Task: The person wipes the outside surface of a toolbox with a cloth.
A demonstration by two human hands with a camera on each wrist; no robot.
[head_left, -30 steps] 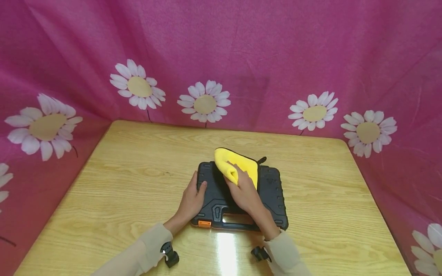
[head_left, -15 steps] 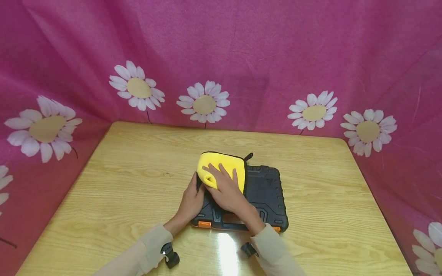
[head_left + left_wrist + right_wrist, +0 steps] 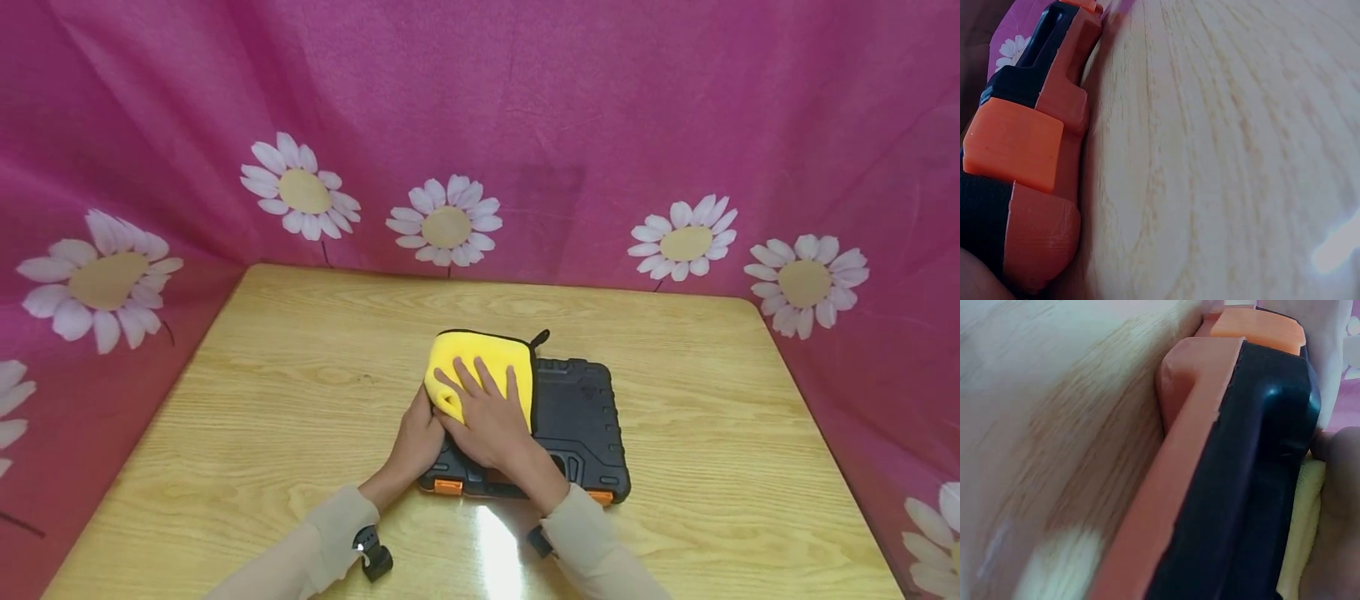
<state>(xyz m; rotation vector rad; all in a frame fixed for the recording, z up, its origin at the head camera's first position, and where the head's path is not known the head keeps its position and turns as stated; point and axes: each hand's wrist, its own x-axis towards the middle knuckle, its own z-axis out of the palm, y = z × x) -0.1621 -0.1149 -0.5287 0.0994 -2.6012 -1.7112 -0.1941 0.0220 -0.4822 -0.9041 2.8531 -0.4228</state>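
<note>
A black plastic carrying case (image 3: 581, 400) with orange latches (image 3: 448, 487) lies flat on the table, its handle side toward me. My left hand (image 3: 417, 437) grips the case's left edge. A folded yellow cloth (image 3: 483, 343) with black edging and a small black loop covers the left part of the lid. On top of it lies my right hand (image 3: 491, 427), fingers spread and straight, pressing it down. Seen from the left wrist, the case's side has an orange-red lower half (image 3: 1041, 234). From the right wrist, the yellow cloth (image 3: 1302, 528) shows beneath the hand.
The wooden table (image 3: 315, 367) extends around the case on all sides. A pink curtain (image 3: 525, 108) with white daisies hangs behind and along both sides. Bright light reflects off the table's front.
My right hand has slid the cloth left across the lid, and its fingers have spread from a bunched hold. During the last half second both moved very little. My left hand stays at the case's edge.
</note>
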